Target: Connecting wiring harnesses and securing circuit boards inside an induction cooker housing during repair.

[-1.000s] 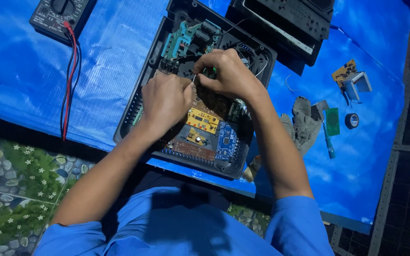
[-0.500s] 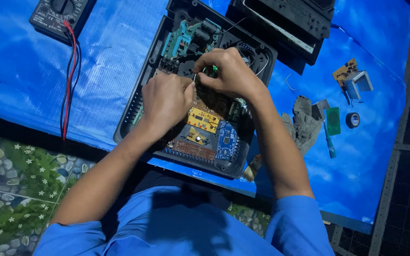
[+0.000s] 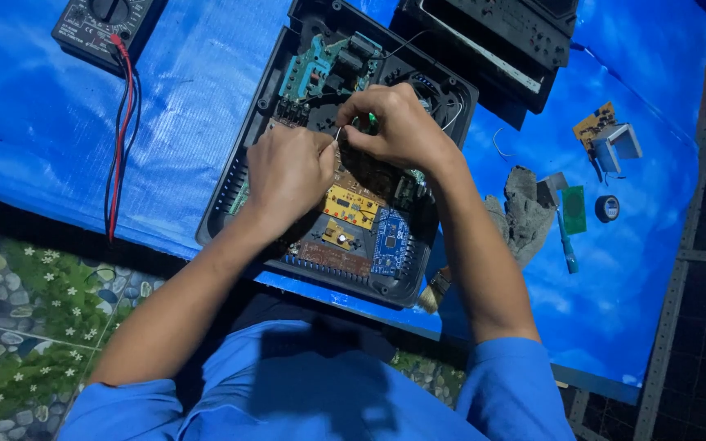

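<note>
Over the opened black case (image 3: 243, 184), left hand (image 3: 288, 175) and right hand (image 3: 398, 126) pinch a thin wire (image 3: 337, 133) between their fingers; boards lie exposed, cover off, reassembly not begun.

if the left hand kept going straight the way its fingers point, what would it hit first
Most likely the right hand: the left hand points up and right, fingertips almost meeting it over the open black case. Depth is unclear, so it might pass underneath.

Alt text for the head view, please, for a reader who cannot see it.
Both hands, left hand and right hand, pinch a thin wire over an opened black electronics case full of circuit boards on a blue tarp. A multimeter lies upper left.
</note>
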